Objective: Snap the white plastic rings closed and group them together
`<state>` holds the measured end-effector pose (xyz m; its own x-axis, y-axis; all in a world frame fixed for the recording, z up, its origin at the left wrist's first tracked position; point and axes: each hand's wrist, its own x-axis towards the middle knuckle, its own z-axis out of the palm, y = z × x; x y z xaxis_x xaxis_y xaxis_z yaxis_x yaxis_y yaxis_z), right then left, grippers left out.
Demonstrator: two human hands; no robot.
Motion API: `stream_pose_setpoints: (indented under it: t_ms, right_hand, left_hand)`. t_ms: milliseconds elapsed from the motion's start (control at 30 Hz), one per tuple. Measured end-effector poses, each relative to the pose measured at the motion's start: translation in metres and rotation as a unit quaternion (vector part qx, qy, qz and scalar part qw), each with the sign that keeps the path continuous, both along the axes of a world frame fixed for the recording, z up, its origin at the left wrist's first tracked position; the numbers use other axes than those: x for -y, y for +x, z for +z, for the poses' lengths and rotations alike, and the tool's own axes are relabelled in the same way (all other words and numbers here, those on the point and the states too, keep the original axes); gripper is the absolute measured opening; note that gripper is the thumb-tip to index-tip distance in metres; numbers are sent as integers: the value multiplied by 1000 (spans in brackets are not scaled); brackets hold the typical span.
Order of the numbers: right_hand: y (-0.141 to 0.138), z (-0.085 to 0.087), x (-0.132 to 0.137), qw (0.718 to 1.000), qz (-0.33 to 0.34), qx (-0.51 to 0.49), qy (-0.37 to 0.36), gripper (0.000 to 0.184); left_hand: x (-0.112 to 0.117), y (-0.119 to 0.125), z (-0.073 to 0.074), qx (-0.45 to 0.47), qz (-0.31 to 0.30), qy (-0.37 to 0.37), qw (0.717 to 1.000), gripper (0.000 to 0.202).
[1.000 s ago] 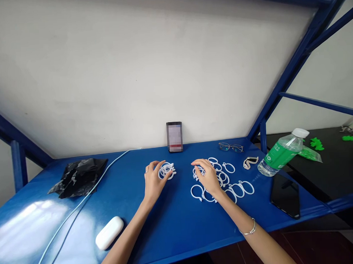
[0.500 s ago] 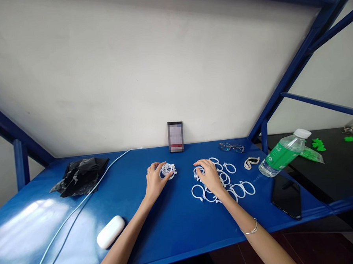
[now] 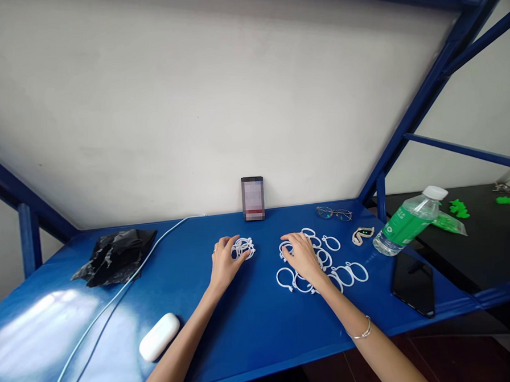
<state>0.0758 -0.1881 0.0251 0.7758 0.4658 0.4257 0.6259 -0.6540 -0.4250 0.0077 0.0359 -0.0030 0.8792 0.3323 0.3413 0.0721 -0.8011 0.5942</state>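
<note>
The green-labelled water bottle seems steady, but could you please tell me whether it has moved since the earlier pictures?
No, the water bottle shows no visible shift either way against the short blue post.

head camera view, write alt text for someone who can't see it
The left hand curves around a small pile of white rings on a blue table, while the right hand is over a looser spread of rings. Behind them, an upright phone stands against the wall; a black bag lies left, glasses, a bottle and a dark phone right.
</note>
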Motion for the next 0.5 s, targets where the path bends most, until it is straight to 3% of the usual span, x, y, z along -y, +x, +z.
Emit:
stream_pose_setpoints:
  t_ms: [333, 500]
  right_hand:
    - [0, -11, 2, 997, 7, -13, -76, 35]
    - [-1, -5, 1, 998, 14, -18, -56, 36]
  left_hand:
    - [0, -1, -3, 3, -15, 3, 1000, 41]
    - [1, -1, -3, 12, -13, 9, 1000, 41]
